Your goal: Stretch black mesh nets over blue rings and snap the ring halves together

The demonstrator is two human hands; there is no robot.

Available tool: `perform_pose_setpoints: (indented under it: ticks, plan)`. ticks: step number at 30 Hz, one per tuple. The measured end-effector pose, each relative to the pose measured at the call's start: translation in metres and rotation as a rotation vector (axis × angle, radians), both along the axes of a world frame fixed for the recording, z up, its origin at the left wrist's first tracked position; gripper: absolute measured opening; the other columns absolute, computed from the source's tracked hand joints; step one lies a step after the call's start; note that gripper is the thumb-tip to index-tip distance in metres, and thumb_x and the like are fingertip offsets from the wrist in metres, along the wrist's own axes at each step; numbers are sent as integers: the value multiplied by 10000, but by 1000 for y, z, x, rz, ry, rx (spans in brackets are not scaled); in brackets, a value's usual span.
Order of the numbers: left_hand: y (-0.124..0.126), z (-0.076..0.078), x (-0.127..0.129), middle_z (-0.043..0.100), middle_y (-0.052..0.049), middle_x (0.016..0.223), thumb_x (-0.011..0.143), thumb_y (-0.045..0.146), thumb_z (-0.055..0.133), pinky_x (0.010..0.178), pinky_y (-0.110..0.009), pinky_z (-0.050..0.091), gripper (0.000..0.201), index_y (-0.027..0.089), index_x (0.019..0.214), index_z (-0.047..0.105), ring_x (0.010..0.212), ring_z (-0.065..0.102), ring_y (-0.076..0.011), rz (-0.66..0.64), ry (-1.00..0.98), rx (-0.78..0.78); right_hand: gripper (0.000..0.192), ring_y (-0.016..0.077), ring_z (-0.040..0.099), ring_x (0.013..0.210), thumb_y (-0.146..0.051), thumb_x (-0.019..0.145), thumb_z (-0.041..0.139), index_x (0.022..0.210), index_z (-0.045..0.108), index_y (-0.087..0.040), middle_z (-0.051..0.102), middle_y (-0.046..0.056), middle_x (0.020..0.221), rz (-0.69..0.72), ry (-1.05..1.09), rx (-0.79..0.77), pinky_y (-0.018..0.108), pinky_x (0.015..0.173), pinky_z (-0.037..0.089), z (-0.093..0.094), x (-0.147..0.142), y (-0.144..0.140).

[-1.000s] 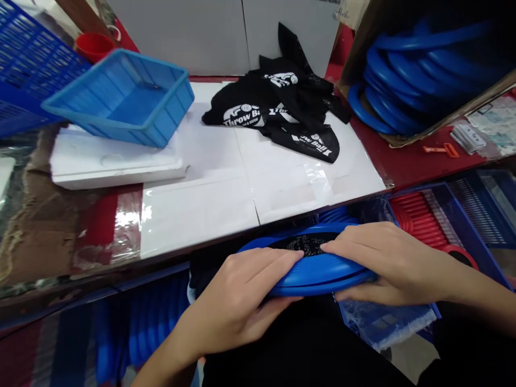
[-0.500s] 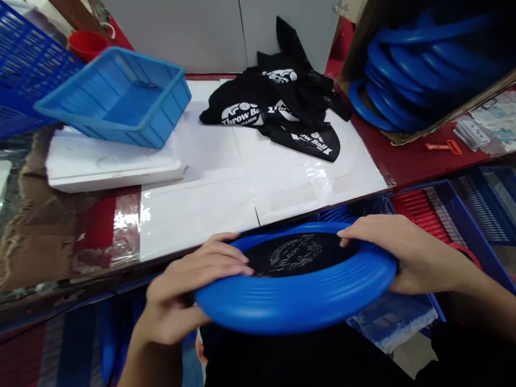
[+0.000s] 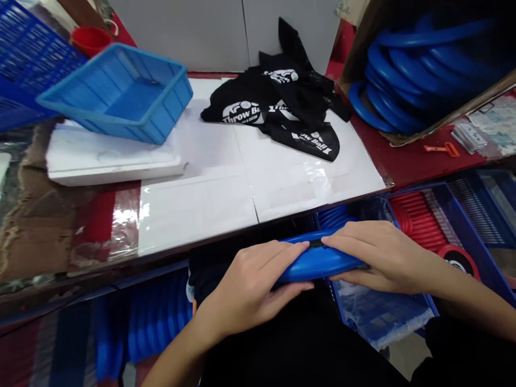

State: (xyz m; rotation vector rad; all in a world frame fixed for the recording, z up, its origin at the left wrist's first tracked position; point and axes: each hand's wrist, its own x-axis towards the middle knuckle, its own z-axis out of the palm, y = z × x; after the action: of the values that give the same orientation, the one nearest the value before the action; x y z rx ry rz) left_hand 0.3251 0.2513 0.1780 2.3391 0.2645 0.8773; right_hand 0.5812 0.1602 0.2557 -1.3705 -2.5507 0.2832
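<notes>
**Both hands pinching a blue disc at the table edge**

My left hand (image 3: 250, 282) and right hand (image 3: 382, 258) are both closed on the blue disc (image 3: 318, 260), fingers over its top, thumbs beneath. The disc sits low in front of me, just below the near edge of the white table top (image 3: 242, 188), and appears squeezed nearly flat, with a thin strip of black mesh showing between my fingertips. Black mesh bags (image 3: 282, 107) lie farther back on the table; a bin of red discs (image 3: 419, 223) stands to my right. Risk, as I judge it: the bent rim may spring open and slip from my fingers if either thumb eases.
</notes>
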Motion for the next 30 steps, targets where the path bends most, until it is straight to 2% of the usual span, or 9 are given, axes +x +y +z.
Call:
perform_pose_setpoints:
  ticks: [4,7,15,18,20,22,25,28,30]
  plan:
    - [3,-6,-12,821,-128,1188,1096,411,624,939,-322,663,420,152,1424,591,1038,812,-216,-31,-1,-57,440,223,751,895,-459,1117,549,1377,621,-111,797,133,1064,14,43,15,325,749,579,-5,7,-5]
    - [0,-9,-19,820,-129,1221,1104,392,606,984,-329,655,388,164,1418,607,1092,810,-227,14,8,-62,495,205,743,871,-505,1104,569,1425,597,-129,787,112,1030,-7,109,16,301,731,567,-11,9,-5]
    - [-11,-8,-12,823,-155,1159,1030,246,685,885,-306,664,317,120,1321,675,996,816,-237,173,-98,-53,341,200,704,730,-451,1130,511,1220,633,-145,757,83,900,-54,128,198,321,654,544,-31,-3,1]
    - [-6,-5,-17,822,-150,1177,1036,266,698,916,-301,651,334,124,1337,680,1024,812,-232,124,-94,-87,372,204,714,743,-461,1115,550,1262,627,-129,765,88,915,-47,125,200,327,662,556,-30,-7,0]
    - [2,-8,-28,827,-133,1169,1044,296,705,938,-318,641,344,142,1351,687,1010,809,-225,49,-88,-145,468,217,736,799,-520,1091,584,1348,607,-129,781,98,971,-25,119,151,340,708,581,-26,-4,-1]
    - [13,-15,-43,835,-118,1125,1040,348,723,949,-364,632,362,164,1351,705,959,804,-226,-25,-140,-210,570,240,764,917,-547,1065,620,1458,553,-139,792,118,1073,-14,165,61,364,802,611,-21,5,-2]
    - [31,-30,-68,837,-107,1064,1024,418,739,926,-399,635,386,192,1337,732,937,790,-236,-29,-312,-308,513,240,775,1009,-396,1042,657,1498,534,-197,794,99,1118,-53,264,-15,370,900,624,-19,22,-6]
    - [37,-34,-75,826,-121,1154,1033,411,726,921,-370,646,395,200,1367,705,1051,788,-252,2,-185,-361,426,226,781,953,-277,1014,667,1430,588,-237,802,66,1069,-95,252,8,347,867,633,-23,26,-6]
    - [31,-28,-63,812,-128,1220,1031,429,729,951,-359,643,432,197,1391,672,1098,787,-253,-11,-20,-300,406,225,782,921,-278,1021,659,1417,598,-213,806,75,1055,-73,206,6,336,821,635,-26,18,-4]
